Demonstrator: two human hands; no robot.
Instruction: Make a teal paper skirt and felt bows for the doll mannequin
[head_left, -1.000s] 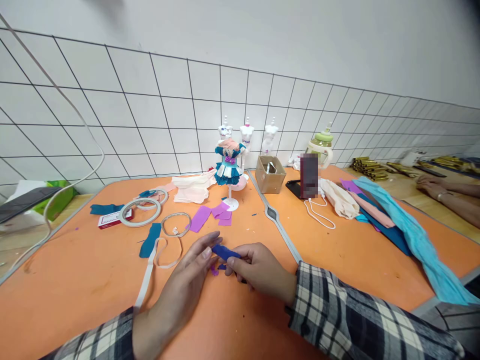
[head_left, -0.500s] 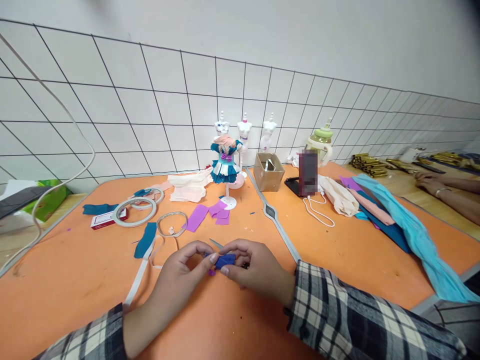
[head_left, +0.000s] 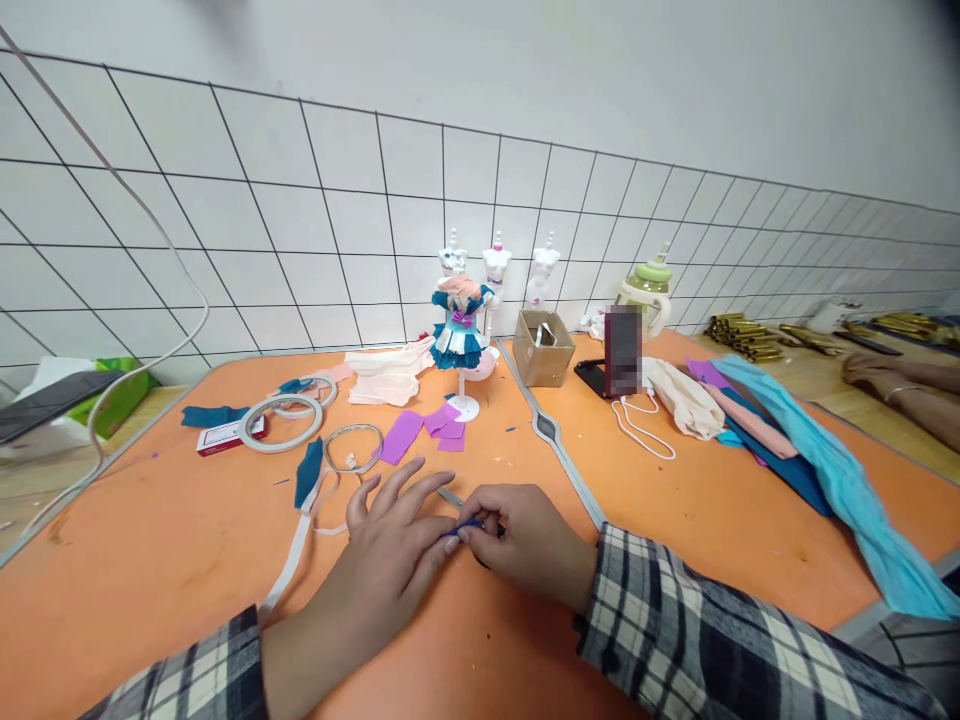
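Note:
Low over the orange table, a small dark-blue piece of crepe paper [head_left: 469, 527] is squeezed into a narrow fold and mostly hidden by fingers. My left hand [head_left: 390, 560] pinches its left end between thumb and forefinger, the other fingers spread. My right hand [head_left: 525, 540] has its fingertips closed on the right end. A thin metal blade [head_left: 450, 497] pokes out behind the fingers, and something dark shows under my right palm; what it belongs to is hidden. Straight ahead stands a doll dress [head_left: 459, 325] in teal and white, with a purple bow, on a small stand.
Tape rolls [head_left: 281, 422], a red-and-white box [head_left: 231, 436] and teal scraps [head_left: 308, 472] lie left. Purple pieces [head_left: 403, 436] lie ahead. Behind are white mannequins [head_left: 544, 268], a cardboard box [head_left: 544, 348], a phone [head_left: 623, 350] and a bottle [head_left: 646, 290]. Crepe paper [head_left: 817, 440] and another person's hands [head_left: 874, 375] are right.
The blue piece, flat and visible before, is now folded narrow between my fingertips. My left hand has turned palm down and its fingers have spread. The view has shifted slightly.

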